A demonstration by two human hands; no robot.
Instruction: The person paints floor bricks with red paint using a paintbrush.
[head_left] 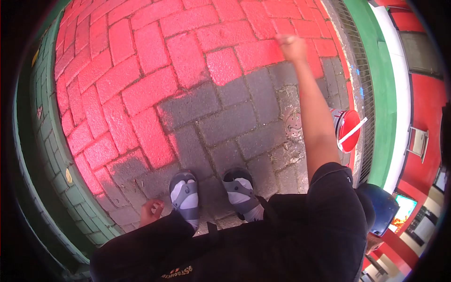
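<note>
My right hand (292, 47) is stretched out over the red-painted paving bricks (188, 54), closed in a fist. Whatever it may hold is hidden or too small to make out. Low at the left, beside my knee, my left hand (151, 210) hangs with loosely bent fingers, a little apart, and nothing visible in them. Beside my right forearm stands a bucket (351, 123) with red inside and a white stick (352, 130) lying across its top. Unpainted grey bricks (230, 117) lie between the red area and my feet.
My sandalled feet (188, 195) stand on the grey bricks. A green kerb (70, 155) borders the left side. On the right run a metal drain grate (366, 94) and a green strip (383, 89). A dark blue object (383, 207) is near my right elbow.
</note>
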